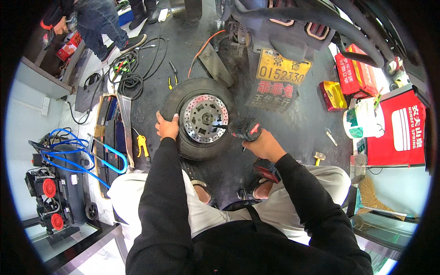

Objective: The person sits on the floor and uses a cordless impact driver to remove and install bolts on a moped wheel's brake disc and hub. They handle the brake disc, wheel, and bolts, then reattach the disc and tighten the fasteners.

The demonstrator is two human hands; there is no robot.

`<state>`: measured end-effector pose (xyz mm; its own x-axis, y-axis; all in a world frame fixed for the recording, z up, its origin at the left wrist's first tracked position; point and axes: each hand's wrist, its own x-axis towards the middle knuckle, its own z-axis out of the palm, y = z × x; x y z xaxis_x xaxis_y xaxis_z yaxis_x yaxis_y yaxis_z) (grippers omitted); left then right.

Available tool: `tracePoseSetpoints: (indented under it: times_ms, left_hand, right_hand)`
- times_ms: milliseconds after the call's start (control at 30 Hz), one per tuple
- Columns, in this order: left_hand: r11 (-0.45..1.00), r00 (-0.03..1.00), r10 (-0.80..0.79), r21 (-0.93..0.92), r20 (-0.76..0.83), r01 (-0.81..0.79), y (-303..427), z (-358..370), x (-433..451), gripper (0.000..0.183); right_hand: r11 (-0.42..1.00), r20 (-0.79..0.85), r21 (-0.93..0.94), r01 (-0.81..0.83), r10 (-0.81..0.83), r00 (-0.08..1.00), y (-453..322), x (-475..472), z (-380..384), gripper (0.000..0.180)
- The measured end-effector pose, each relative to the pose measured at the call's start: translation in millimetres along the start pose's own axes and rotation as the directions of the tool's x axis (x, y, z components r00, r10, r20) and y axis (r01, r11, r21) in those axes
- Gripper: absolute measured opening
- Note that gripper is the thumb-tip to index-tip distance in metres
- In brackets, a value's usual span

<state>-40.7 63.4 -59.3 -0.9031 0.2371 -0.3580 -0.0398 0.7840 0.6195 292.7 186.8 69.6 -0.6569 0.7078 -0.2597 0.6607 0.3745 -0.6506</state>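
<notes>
A wheel with a black rubber tire (pixel 199 153) lies on the dark floor before me, its drilled metal brake disc (pixel 195 133) facing up. My left hand (pixel 167 128) rests on the left side of the tire, fingers spread and thumb on the sidewall. My right hand (pixel 264 145) is closed around the grip of a cordless power tool (pixel 245 129), black with a red battery at its base. The tool's bit points left, over the right part of the disc; whether it touches a bolt, I cannot tell. Pliers with yellow handles (pixel 173 82) lie beyond the tire.
A vehicle's rear with a yellow plate (pixel 284 67) stands ahead. A metal plate (pixel 215 65) leans near the tire. Left are a yellow air blow gun (pixel 142 146), coiled cables (pixel 129 77) and an air compressor (pixel 70 182). Right are a hammer (pixel 319 156) and white bucket (pixel 362 118). Another person (pixel 99 20) stands upper left.
</notes>
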Motion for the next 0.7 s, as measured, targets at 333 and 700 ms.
tracePoseSetpoints:
  times_ms: [333,700]
  left_hand:
    - [0.999,0.999,-0.032,0.016,0.004,0.032,5.3,3.5,-0.7,0.097]
    - [0.999,1.0,-0.028,0.028,-0.011,0.028,7.6,5.6,-1.1,0.096]
  right_hand:
    - [0.871,0.241,0.309,-0.383,0.318,0.917,-0.3,-5.8,3.4,0.017]
    - [0.826,0.271,0.38,-0.416,0.331,0.904,-3.8,-8.6,3.9,0.023]
